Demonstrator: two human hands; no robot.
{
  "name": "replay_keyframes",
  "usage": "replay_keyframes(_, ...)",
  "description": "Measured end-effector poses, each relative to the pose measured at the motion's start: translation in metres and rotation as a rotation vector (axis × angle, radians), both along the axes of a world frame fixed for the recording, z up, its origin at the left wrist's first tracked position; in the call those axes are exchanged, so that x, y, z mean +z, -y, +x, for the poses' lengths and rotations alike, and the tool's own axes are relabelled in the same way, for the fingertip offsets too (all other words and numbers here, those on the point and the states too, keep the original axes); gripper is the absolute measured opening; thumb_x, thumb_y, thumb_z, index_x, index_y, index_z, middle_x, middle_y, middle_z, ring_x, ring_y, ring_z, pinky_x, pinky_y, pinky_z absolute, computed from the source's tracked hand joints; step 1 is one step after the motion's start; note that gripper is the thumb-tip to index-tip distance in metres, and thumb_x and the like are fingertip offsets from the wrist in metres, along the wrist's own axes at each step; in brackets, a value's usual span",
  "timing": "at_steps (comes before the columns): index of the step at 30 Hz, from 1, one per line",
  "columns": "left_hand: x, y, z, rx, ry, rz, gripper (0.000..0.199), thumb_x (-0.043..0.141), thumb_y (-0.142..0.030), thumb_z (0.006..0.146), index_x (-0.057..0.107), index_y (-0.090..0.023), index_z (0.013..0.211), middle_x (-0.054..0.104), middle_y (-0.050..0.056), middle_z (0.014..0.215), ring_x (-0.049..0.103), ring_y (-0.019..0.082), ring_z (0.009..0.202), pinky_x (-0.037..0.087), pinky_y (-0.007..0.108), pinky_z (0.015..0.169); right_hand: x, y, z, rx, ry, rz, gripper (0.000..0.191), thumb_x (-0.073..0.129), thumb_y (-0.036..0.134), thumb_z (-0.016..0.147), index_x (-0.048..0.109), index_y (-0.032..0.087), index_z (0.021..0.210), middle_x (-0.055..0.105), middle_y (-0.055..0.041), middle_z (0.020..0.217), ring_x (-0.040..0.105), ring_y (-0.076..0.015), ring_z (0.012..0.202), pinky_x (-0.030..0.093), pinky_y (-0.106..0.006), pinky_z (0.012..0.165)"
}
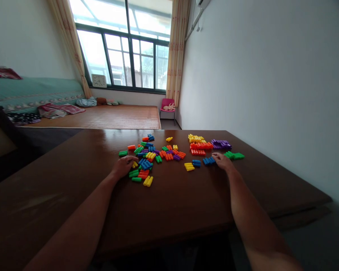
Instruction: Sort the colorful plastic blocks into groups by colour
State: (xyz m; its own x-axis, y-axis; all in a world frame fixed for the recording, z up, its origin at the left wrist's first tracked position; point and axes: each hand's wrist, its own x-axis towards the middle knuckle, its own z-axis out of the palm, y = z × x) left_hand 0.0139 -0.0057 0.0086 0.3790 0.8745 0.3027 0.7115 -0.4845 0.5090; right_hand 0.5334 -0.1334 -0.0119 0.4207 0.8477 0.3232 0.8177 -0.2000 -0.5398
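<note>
My left hand is at the left edge of a mixed pile of tube-shaped plastic blocks, its fingers curled over a yellow block. Just beside it lie blue blocks and green blocks. On the right, my right hand has its fingers closed at the right end of a row of blue blocks; the fingertips are partly hidden. Farther off stand rows of red-orange blocks, yellow blocks and purple blocks. Joined green blocks lie right of that hand.
The blocks lie on a dark brown, glossy table. Small yellow and blue groups sit between the two sides. Beyond the table are a low bed, a pink chair and a window; a white wall runs along the right.
</note>
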Motion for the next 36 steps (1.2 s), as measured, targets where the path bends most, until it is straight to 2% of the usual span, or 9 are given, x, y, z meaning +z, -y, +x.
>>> replay_keyframes(4,-0.003,-0.003,-0.002,0.011,-0.008,0.025,0.035,0.045,-0.028,0.077,0.074,-0.024,0.096,0.074,0.000,0.099,0.067,0.018,0.085,0.051,0.025,0.080,-0.010,0.002,0.010,0.034,-0.134,-0.037,0.027,0.065,0.030,0.072,0.070,0.020,0.096,0.073,-0.0069,0.092,0.068,-0.0201,0.082,0.053,-0.031,0.077)
replay_keyframes(7,-0.003,-0.003,-0.002,0.012,-0.007,0.031,0.034,0.046,-0.029,0.077,0.074,-0.025,0.096,0.074,0.000,0.100,0.067,0.018,0.085,0.051,0.025,0.080,-0.003,0.001,0.002,-0.047,-0.165,0.088,0.030,0.064,0.033,0.073,0.068,0.018,0.098,0.072,-0.0080,0.091,0.068,-0.0200,0.082,0.054,-0.032,0.075)
replay_keyframes(10,-0.003,-0.002,-0.003,0.001,-0.006,0.025,0.035,0.044,-0.029,0.078,0.074,-0.024,0.096,0.073,0.000,0.101,0.067,0.018,0.086,0.051,0.025,0.081,0.004,-0.003,-0.013,0.050,-0.194,0.168,0.036,0.064,0.040,0.074,0.067,0.018,0.102,0.072,-0.0088,0.096,0.068,-0.0194,0.084,0.054,-0.030,0.074)
replay_keyframes(17,-0.006,-0.006,-0.004,-0.010,0.009,0.008,0.037,0.044,-0.031,0.078,0.073,-0.024,0.098,0.073,0.001,0.102,0.067,0.019,0.089,0.051,0.026,0.079,0.001,-0.005,-0.025,0.113,-0.101,-0.030,0.032,0.066,0.042,0.073,0.069,0.019,0.095,0.072,-0.0057,0.088,0.067,-0.0180,0.076,0.052,-0.028,0.069)
replay_keyframes(22,-0.009,-0.009,-0.005,-0.010,0.011,0.012,0.036,0.045,-0.031,0.077,0.074,-0.024,0.097,0.073,0.000,0.100,0.067,0.018,0.086,0.051,0.026,0.080,0.020,0.002,-0.038,0.111,0.077,0.178,0.043,0.060,0.050,0.078,0.067,0.018,0.107,0.069,-0.0103,0.102,0.065,-0.0205,0.081,0.052,-0.035,0.077)
replay_keyframes(24,-0.009,-0.008,-0.005,-0.009,0.012,0.012,0.035,0.045,-0.031,0.077,0.074,-0.025,0.096,0.073,0.000,0.100,0.067,0.018,0.086,0.051,0.026,0.080,0.029,0.004,-0.054,0.212,0.158,0.211,0.041,0.056,0.047,0.082,0.066,0.020,0.112,0.068,-0.0097,0.107,0.064,-0.0193,0.080,0.051,-0.034,0.079)
replay_keyframes(28,-0.006,-0.006,-0.005,-0.010,0.018,0.010,0.035,0.045,-0.031,0.077,0.074,-0.024,0.095,0.074,0.000,0.098,0.067,0.018,0.084,0.051,0.025,0.078,0.032,0.007,-0.089,0.423,0.302,-0.014,0.036,0.062,0.040,0.079,0.066,0.028,0.113,0.069,-0.0039,0.111,0.066,-0.0189,0.084,0.051,-0.030,0.076)
replay_keyframes(32,-0.004,-0.004,-0.004,-0.007,0.007,0.011,0.036,0.045,-0.030,0.077,0.074,-0.024,0.097,0.074,0.000,0.098,0.067,0.018,0.083,0.051,0.026,0.077,0.030,0.007,-0.106,0.456,0.410,-0.093,0.034,0.065,0.030,0.075,0.067,0.030,0.110,0.070,-0.0026,0.109,0.065,-0.0207,0.093,0.049,-0.028,0.077)
replay_keyframes(36,-0.005,-0.005,-0.005,-0.012,-0.009,0.017,0.037,0.043,-0.031,0.078,0.073,-0.024,0.099,0.073,0.001,0.100,0.067,0.018,0.084,0.051,0.025,0.077,0.038,0.007,-0.087,0.357,0.269,0.026,0.033,0.063,0.030,0.076,0.066,0.025,0.108,0.071,-0.0033,0.097,0.065,-0.0161,0.072,0.049,-0.027,0.069)
